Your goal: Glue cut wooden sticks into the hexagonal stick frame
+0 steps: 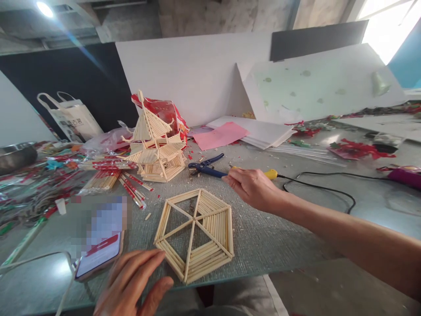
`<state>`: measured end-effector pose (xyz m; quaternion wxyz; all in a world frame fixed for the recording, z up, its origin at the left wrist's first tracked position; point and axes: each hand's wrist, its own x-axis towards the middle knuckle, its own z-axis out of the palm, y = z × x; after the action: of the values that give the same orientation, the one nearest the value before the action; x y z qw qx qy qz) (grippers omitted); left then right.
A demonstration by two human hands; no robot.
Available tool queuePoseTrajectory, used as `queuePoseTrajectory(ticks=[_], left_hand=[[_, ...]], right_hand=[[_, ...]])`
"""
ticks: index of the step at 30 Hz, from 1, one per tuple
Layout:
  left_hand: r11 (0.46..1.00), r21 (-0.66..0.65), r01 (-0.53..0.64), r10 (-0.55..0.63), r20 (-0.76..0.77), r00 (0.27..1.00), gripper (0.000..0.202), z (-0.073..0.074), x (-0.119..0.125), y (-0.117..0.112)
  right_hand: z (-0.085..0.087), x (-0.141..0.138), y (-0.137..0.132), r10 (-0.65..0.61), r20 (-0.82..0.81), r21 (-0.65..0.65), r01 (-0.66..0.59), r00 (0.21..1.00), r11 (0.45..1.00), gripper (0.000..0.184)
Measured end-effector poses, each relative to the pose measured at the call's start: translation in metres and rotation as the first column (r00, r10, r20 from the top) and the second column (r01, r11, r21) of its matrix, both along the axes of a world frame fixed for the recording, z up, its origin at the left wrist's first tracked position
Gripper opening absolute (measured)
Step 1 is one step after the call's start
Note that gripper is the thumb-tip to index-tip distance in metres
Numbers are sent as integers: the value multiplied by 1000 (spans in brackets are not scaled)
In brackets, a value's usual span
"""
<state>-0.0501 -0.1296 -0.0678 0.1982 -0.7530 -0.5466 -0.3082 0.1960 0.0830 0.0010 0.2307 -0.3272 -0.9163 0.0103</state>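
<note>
A flat hexagon built of pale wooden sticks (194, 233) lies on the grey table near its front edge. My left hand (131, 283) hovers open at the hexagon's lower left corner, fingers spread, holding nothing. My right hand (253, 188) reaches over the table behind the hexagon, its fingers closed round a yellow-handled tool (271, 174) with a black cable. Blue-handled pliers (206, 168) lie just left of that hand. A stick-built pagoda model (154, 147) stands behind the hexagon.
A phone (100, 250) lies at the front left. Bundles of sticks in wrappers (101, 177) lie by the pagoda. Pink paper (219, 134), white boards (315, 83), red paper scraps (358, 149) and a purple tool (404, 177) sit farther back and right. The cable (329, 182) loops across the table.
</note>
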Motion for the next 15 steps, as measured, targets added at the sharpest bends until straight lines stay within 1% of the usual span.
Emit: queuePoseTrajectory(ticks=[2, 5, 6, 8, 11, 13, 15], left_hand=[[999, 26, -34, 33, 39, 999, 28, 2, -1, 0], [993, 67, -100, 91, 120, 989, 23, 4, 2, 0], [990, 81, -117, 105, 144, 984, 23, 4, 4, 1], [984, 104, -144, 124, 179, 976, 23, 2, 8, 1], [978, 119, -170, 142, 212, 967, 23, -2, 10, 1], [972, 121, -203, 166, 259, 951, 22, -3, 9, 0], [966, 123, -227, 181, 306, 935, 21, -3, 8, 1]], right_hand=[[3, -13, 1, 72, -14, -87, -73, 997, 994, 33], [6, -46, 6, 209, -18, -196, -209, 978, 958, 19], [7, -59, 8, 260, 9, -203, -253, 966, 946, 16], [8, -91, 10, 344, 106, -203, -318, 933, 926, 16], [6, -139, 10, 395, 258, -269, -327, 882, 906, 18], [2, -169, 9, 409, 300, -273, -333, 862, 902, 17], [-2, -194, 10, 416, 302, -265, -344, 858, 901, 16]])
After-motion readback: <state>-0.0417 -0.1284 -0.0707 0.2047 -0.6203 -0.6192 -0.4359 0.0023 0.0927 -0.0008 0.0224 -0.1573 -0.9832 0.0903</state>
